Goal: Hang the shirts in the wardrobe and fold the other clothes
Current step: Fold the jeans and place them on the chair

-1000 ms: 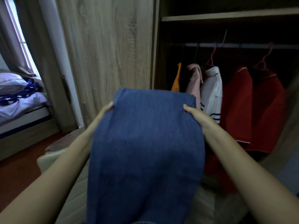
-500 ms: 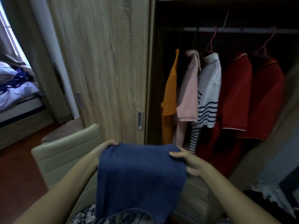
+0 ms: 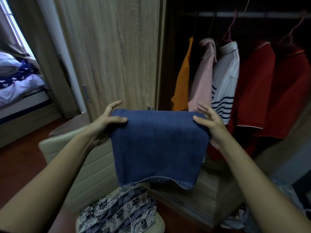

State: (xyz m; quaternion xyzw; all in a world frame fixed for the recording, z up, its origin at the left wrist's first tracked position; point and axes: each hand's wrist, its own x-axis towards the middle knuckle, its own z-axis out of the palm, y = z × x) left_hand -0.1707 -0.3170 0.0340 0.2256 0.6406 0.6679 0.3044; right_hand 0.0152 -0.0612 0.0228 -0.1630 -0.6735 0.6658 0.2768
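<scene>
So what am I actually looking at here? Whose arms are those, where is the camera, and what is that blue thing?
No machine here: these are a person's own bare arms. The single camera sits on their head, looking forward and down, so you see what they see. The left hand and right hand hold a folded blue cloth by its top corners, thumbs on top, letting it hang. Below it a cream chair carries a patterned blue and white garment. Behind stands a wardrobe: its wooden door on the left, and on the right the open part, where an orange shirt, a pink shirt, a white striped shirt and red shirts hang. A bed shows at far left.
</scene>
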